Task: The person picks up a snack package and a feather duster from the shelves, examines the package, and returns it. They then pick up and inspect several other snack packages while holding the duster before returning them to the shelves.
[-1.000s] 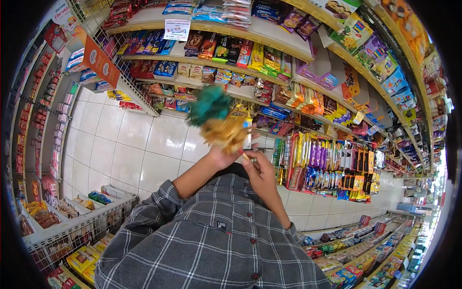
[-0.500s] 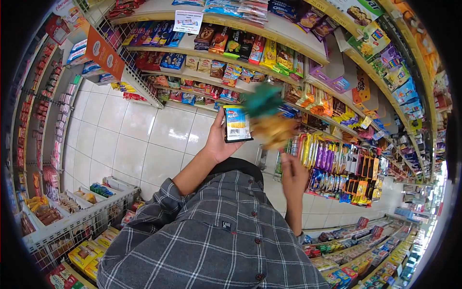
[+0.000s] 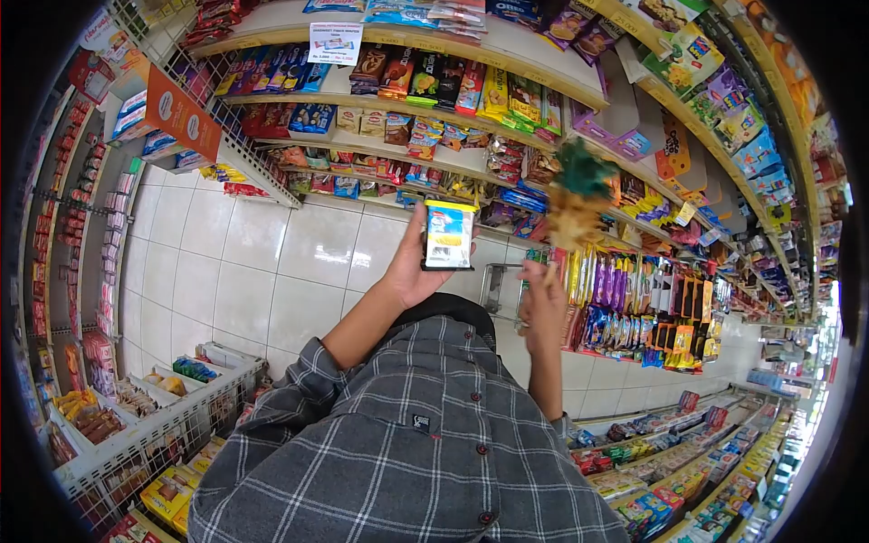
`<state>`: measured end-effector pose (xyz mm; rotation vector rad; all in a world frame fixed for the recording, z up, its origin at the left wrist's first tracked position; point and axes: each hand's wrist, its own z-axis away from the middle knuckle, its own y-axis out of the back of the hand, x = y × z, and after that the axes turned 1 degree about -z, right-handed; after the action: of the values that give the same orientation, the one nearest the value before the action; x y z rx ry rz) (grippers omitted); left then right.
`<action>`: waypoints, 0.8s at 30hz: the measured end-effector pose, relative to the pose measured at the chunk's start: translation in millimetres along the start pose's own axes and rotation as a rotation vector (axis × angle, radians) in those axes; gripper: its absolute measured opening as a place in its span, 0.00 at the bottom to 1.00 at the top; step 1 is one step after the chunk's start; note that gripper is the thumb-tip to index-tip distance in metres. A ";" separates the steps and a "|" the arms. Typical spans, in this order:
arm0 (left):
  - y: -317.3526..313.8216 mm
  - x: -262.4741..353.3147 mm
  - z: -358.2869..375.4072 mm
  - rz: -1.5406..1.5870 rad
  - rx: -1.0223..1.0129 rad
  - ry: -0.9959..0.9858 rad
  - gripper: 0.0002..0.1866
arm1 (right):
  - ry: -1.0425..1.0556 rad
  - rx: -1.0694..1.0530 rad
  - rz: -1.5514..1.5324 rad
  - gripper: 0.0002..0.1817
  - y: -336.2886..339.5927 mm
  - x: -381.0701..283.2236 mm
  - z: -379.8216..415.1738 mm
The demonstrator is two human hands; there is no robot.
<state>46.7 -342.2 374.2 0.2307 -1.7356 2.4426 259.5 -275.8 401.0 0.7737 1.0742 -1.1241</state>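
My left hand (image 3: 412, 267) is closed around the side of a small blue, white and yellow biscuit pack (image 3: 448, 233), held upright above my lap. The pack has a yellow top edge and a black bottom edge. To the right, my right hand (image 3: 543, 308) grips the thin handle of a feather duster (image 3: 579, 204). Its head is green at the tip and tan lower down, blurred by motion. The duster stands upright, apart from the pack, in front of the lower snack shelves. My fingers hide most of the handle.
Shelves (image 3: 407, 41) of packaged snacks curve ahead and to the right. Hanging bars and sachets (image 3: 625, 335) sit lower right. A white wire basket rack (image 3: 163, 434) with snacks stands at lower left. Pale floor tiles (image 3: 244, 271) show between them.
The feather duster has moved right, away from the biscuit pack, and its head is less blurred. My right hand has risen slightly. My left hand still holds the pack, now tilted a little differently.
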 end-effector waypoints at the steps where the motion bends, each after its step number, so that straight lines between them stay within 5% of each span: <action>1: 1.7 -4.4 -1.4 -0.113 0.030 0.015 0.41 | -0.036 -0.076 -0.028 0.14 -12.6 0.0 1.0; 4: 8.8 -17.4 -4.3 -0.278 0.012 0.044 0.38 | -0.141 -0.242 -0.165 0.14 -35.5 7.7 -0.6; 12: 8.8 -23.4 7.8 -0.188 -0.061 0.116 0.32 | -0.176 -0.152 -0.166 0.15 -45.0 8.0 -2.7; 22: 12.1 -27.9 13.9 -0.493 -0.001 0.100 0.26 | -0.272 -0.175 -0.304 0.13 -33.3 20.6 3.0; 24: 15.9 -33.6 9.1 -0.741 0.054 -0.128 0.27 | -0.170 -0.083 -0.203 0.12 -30.3 20.0 0.6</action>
<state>76.8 -356.8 355.6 0.8734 -1.2915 1.9458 231.9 -291.3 383.1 0.5023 1.0651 -1.2842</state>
